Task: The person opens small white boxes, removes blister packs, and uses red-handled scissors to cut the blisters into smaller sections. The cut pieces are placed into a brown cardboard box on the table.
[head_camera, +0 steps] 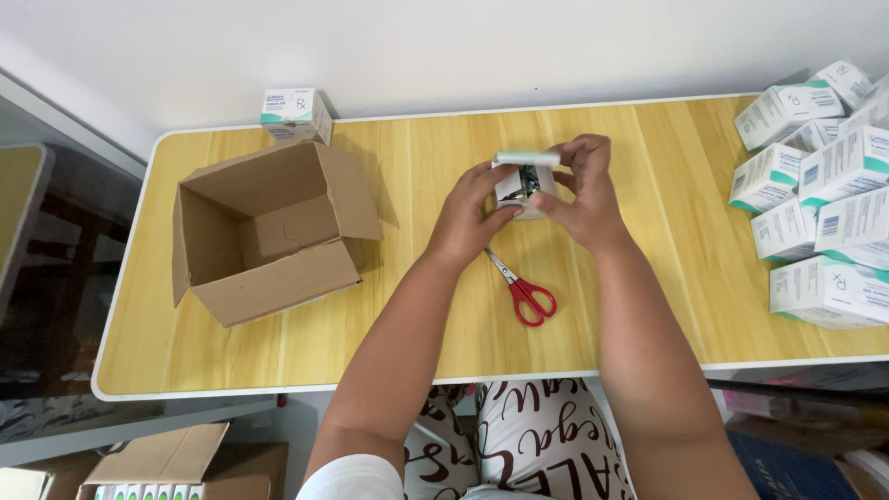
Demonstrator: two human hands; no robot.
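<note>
In the head view, I am holding a small white carton (pixel 524 185) just above the middle of the frame, over the yellow wooden table (pixel 407 315). My left hand (pixel 468 215) is clamped on the carton's left side and lower corner, thumb pressing against its front. My right hand (pixel 585 190) is gripping its right side, fingers curling over the top where the teal-edged flap (pixel 525 158) is standing open. Something dark is showing inside the opening, though I cannot tell what it is.

As I judge it, doing this well is asking for a steady left-hand hold low on the carton while the right fingertips are working the flap, pressing lightly so the thin card is not creasing, and keeping the carton upright so its contents are not slipping out.

Just below my hands the red-handled scissors (pixel 524 292) are lying flat on the table, blades pointing up-left towards my left wrist; I am keeping my forearms off them. At centre left an open cardboard box (pixel 269 231) is sitting empty, with one white and teal carton (pixel 294 114) behind it. At the right edge a heap of like cartons (pixel 824 194) is waiting, well apart from my hands
</note>
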